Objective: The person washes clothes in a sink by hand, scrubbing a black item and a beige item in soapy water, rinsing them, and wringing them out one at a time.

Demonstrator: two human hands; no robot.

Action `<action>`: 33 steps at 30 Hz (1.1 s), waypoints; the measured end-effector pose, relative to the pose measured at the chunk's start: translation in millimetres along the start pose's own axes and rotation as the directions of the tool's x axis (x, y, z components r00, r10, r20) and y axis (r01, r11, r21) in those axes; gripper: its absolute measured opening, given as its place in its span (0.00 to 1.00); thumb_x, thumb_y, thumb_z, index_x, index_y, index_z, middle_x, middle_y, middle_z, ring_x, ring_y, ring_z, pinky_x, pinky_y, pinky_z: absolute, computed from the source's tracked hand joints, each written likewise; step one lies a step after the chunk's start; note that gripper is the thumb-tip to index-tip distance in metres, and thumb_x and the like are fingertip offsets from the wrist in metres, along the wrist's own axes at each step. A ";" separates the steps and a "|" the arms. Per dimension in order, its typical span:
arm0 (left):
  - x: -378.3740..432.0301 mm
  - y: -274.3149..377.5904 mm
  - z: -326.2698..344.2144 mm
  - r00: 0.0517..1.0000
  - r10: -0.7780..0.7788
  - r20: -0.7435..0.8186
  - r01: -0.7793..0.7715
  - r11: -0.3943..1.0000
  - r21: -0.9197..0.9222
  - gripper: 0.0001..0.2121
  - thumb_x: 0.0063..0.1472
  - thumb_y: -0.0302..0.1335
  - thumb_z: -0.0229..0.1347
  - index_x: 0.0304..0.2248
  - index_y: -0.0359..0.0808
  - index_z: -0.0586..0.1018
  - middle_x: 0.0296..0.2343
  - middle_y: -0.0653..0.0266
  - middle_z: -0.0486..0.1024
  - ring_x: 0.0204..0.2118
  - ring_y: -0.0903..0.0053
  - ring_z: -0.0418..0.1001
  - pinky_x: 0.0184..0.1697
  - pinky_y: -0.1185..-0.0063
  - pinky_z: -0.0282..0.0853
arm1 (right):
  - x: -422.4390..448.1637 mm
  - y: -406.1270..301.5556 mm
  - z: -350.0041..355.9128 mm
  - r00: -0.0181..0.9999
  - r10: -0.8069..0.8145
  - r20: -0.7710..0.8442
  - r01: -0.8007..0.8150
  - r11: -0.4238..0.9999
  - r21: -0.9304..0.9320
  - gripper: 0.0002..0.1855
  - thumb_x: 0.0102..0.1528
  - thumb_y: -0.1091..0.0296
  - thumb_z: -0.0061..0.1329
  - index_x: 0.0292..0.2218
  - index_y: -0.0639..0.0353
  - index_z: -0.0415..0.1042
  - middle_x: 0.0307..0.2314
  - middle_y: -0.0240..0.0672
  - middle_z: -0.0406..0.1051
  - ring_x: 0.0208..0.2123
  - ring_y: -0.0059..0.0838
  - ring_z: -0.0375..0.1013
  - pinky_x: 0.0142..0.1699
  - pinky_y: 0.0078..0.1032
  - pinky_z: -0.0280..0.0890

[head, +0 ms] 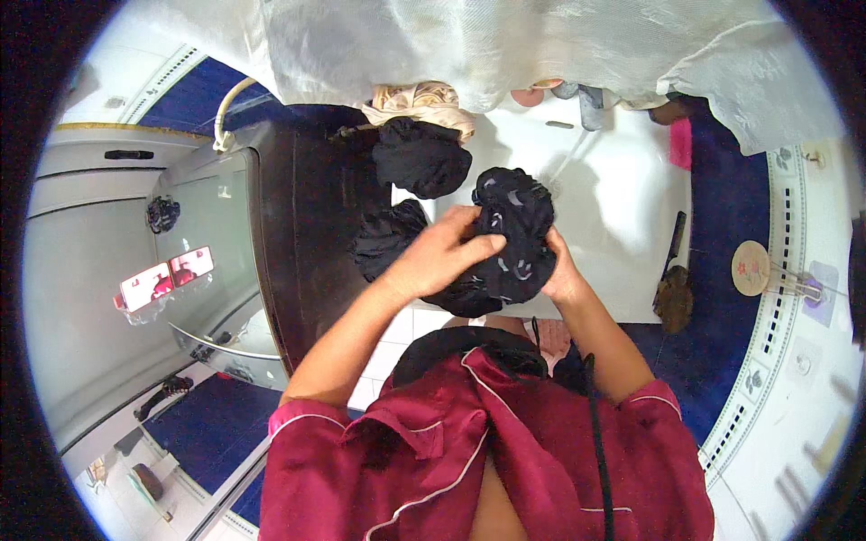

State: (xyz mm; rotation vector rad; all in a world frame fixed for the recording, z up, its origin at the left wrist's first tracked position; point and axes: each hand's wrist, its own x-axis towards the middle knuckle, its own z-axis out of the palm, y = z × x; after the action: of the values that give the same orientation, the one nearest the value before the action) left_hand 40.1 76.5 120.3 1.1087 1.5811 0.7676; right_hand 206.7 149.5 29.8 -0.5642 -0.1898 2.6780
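Both of my hands hold a bunched black cloth (517, 237) with small pale marks, in front of my body. My left hand (450, 247) grips it from the left, thumb laid across the top. Around its right side curl the fingers of my right hand (563, 270), partly hidden by the fabric. Another dark bundle (389, 237) lies beside my left wrist, and a larger wad of black cloth (419, 159) sits farther back. Behind that is a crumpled cream, satin-like cloth (419, 101).
A white basin (622, 264) spreads beneath and right of my hands. On its right edge rests a dark-handled brush (674, 297). To the left stands a washing machine with its lid raised (210, 203), a phone (166, 277) on it. A pale curtain (507, 47) hangs across the top.
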 end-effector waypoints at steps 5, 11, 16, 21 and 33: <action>2.4 -7.2 -44.1 0.954 0.098 -0.282 -0.097 0.995 0.019 0.17 0.53 0.35 0.47 0.41 0.34 0.67 0.39 0.60 0.66 0.42 0.73 0.64 0.46 0.76 0.57 | 7.7 9.9 24.2 0.989 -0.048 -0.141 0.030 0.991 -0.131 0.25 0.52 0.54 0.34 0.46 0.62 0.57 0.41 0.38 0.63 0.41 0.31 0.65 0.47 0.28 0.60; 3.3 -11.7 -59.0 0.947 -0.195 -0.255 0.079 0.911 -0.405 0.27 0.53 0.50 0.40 0.47 0.40 0.62 0.44 0.63 0.62 0.47 0.70 0.61 0.49 0.71 0.51 | 19.8 24.5 49.0 0.994 0.100 -0.053 -0.112 0.813 -0.572 0.22 0.49 0.62 0.40 0.43 0.66 0.60 0.33 0.34 0.66 0.32 0.22 0.67 0.39 0.20 0.62; 4.0 -15.2 -37.5 0.979 -0.183 -0.090 0.151 0.946 -0.286 0.23 0.56 0.45 0.39 0.45 0.37 0.65 0.43 0.62 0.63 0.46 0.71 0.61 0.48 0.74 0.53 | -0.2 9.0 6.5 0.954 0.153 -0.260 -0.241 0.904 -0.353 0.23 0.47 0.62 0.39 0.43 0.67 0.60 0.32 0.39 0.67 0.32 0.26 0.69 0.39 0.23 0.64; 14.0 -30.5 -38.8 0.985 -0.093 -0.145 0.089 0.995 -0.035 0.18 0.56 0.36 0.42 0.43 0.34 0.67 0.39 0.64 0.66 0.42 0.78 0.63 0.46 0.80 0.56 | -40.8 -34.2 -43.1 0.920 -0.126 -0.370 0.068 0.984 -0.165 0.22 0.53 0.58 0.34 0.45 0.64 0.60 0.38 0.43 0.66 0.36 0.36 0.68 0.45 0.33 0.63; 43.5 -11.7 -22.9 0.998 -0.007 -0.057 0.015 0.988 0.156 0.14 0.56 0.33 0.45 0.41 0.35 0.69 0.37 0.64 0.67 0.41 0.79 0.64 0.44 0.81 0.57 | -81.7 -79.9 -64.9 0.810 -0.417 -0.413 0.331 0.906 -0.265 0.23 0.51 0.56 0.36 0.44 0.61 0.61 0.40 0.40 0.64 0.39 0.36 0.66 0.47 0.33 0.60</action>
State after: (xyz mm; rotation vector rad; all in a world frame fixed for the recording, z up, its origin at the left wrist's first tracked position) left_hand 12.2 113.5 100.3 1.1986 1.7173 0.6819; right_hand 330.2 192.5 16.9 -1.0816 -0.3682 2.0824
